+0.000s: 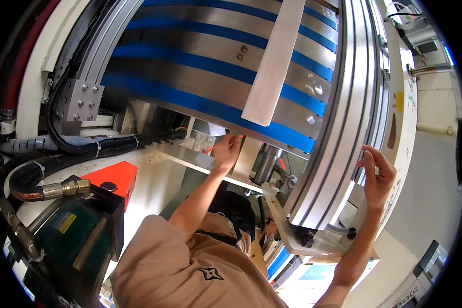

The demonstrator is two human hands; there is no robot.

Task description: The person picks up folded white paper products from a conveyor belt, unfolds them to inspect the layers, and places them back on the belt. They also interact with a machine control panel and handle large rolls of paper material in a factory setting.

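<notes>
My left hand [228, 152] reaches up under the front edge of a metal plate with blue stripes [190, 84]. Its fingers are closed, and a bit of thin red material [209, 150] shows beside them. What they grip is mostly hidden. My right hand [379, 177] is raised at the outer side of a slotted aluminium profile [339, 143]. Its fingers are bent, with the fingertips close to the profile's edge; whether something small sits between them cannot be made out. A pale flat bar [274, 66] lies lengthwise over the striped plate.
Left stand black hoses [56, 146] with a brass fitting, an orange-red cover [115, 179] and a dark green motor-like cylinder [72, 231]. A steel rod [267, 163] rises under the plate between my hands. A cream frame [303, 241] runs below the profile's near end.
</notes>
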